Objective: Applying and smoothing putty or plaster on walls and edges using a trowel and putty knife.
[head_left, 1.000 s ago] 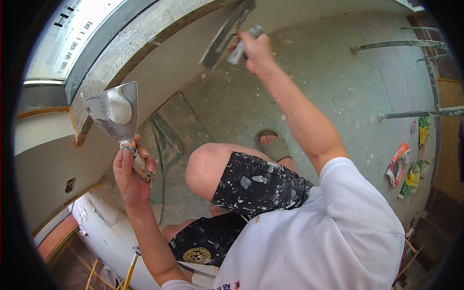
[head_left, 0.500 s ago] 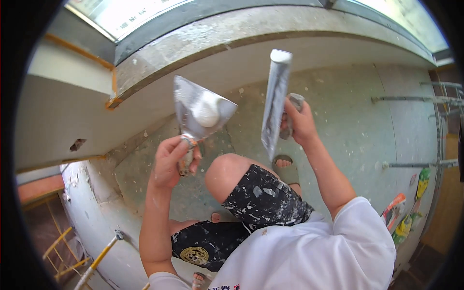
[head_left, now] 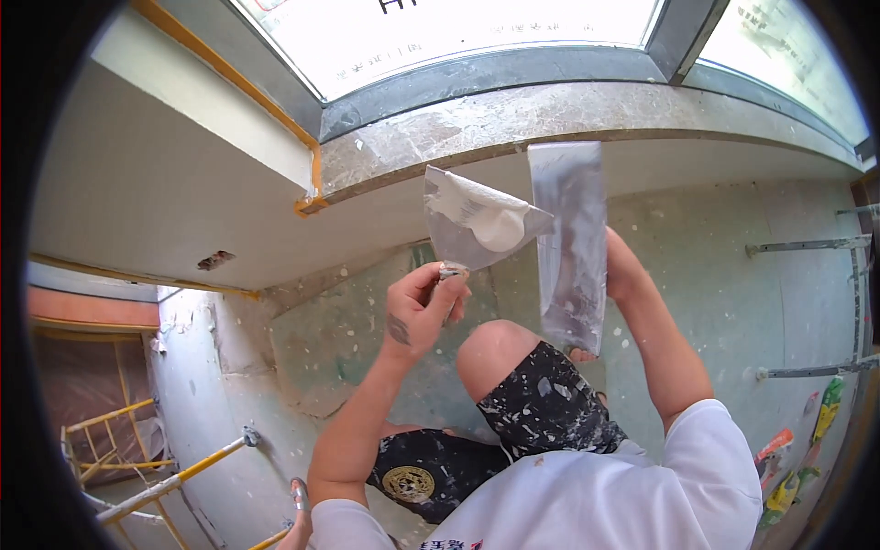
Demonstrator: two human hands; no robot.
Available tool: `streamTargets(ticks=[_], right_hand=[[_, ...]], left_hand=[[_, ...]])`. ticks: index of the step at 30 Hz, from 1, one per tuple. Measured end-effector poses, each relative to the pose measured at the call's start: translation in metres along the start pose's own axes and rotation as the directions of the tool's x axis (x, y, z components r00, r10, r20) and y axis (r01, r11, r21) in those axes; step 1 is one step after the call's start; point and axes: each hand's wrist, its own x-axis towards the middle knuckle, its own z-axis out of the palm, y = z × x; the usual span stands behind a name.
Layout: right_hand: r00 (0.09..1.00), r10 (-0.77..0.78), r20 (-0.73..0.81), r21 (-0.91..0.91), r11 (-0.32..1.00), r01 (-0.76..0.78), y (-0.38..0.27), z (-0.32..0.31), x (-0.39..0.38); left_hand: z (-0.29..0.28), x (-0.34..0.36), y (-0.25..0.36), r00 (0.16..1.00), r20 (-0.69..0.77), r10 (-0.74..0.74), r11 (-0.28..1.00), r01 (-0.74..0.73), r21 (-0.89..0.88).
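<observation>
I have the left hand (head_left: 423, 310) clamped on the short, worn handle of a wide, flared metal putty knife (head_left: 449, 229), which is held up in the air, blade upward, with a rounded dollop of thick white paste (head_left: 502, 227) on its face. The right hand (head_left: 621, 268) is mostly behind a long, rectangular grey steel trowel (head_left: 570, 247); I cannot see its fingers, but nothing else bears the trowel, so I judge them closed on the rear grip. The knife's corner overlaps the trowel's edge in my view; whether they touch, I cannot tell. I expect the knife to be light, its thin blade springy, and the paste soft, sticky and quick to slide if tilted; I'd hold low on the handle, close to the blade. The trowel should feel stiffer and top-heavy, best gripped mid-back, clear of its smeared face. Beyond both tools are the pale plaster wall (head_left: 678, 165) and the grey stone sill (head_left: 403, 147), with the greenish, paint-flecked floor (head_left: 706, 275) below and a yellow-and-white tubular frame (head_left: 202, 465) at lower left.
</observation>
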Motion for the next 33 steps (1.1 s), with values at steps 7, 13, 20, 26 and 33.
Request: streamTargets(ticks=[7,13,20,26,33], right_hand=[[0.955,0.144,0.258,0.313,0.923,-0.224,0.054,0.007,0.005],[0.886,0.163,0.434,0.347,0.877,-0.331,0.070,0.005,0.013],[0.773,0.152,0.615,0.350,0.827,-0.441,0.069,-0.001,0.013],[0.773,0.068,0.631,0.356,0.860,-0.366,0.068,0.034,0.023],[0.867,-0.110,0.486,0.146,0.988,0.043,0.004,-0.018,0.015]], left_hand=[[0.006,0.017,-0.028,0.549,0.199,0.812,0.273,-0.658,0.702],[-0.020,0.021,-0.027,0.433,0.436,0.789,-0.067,-0.644,0.762],[-0.038,0.018,-0.040,0.655,0.119,0.747,0.390,-0.576,0.718],[-0.001,0.010,-0.021,0.914,0.404,0.040,0.971,0.059,-0.230],[-0.039,0.014,-0.029,0.928,0.351,-0.121,0.969,0.188,-0.161]])
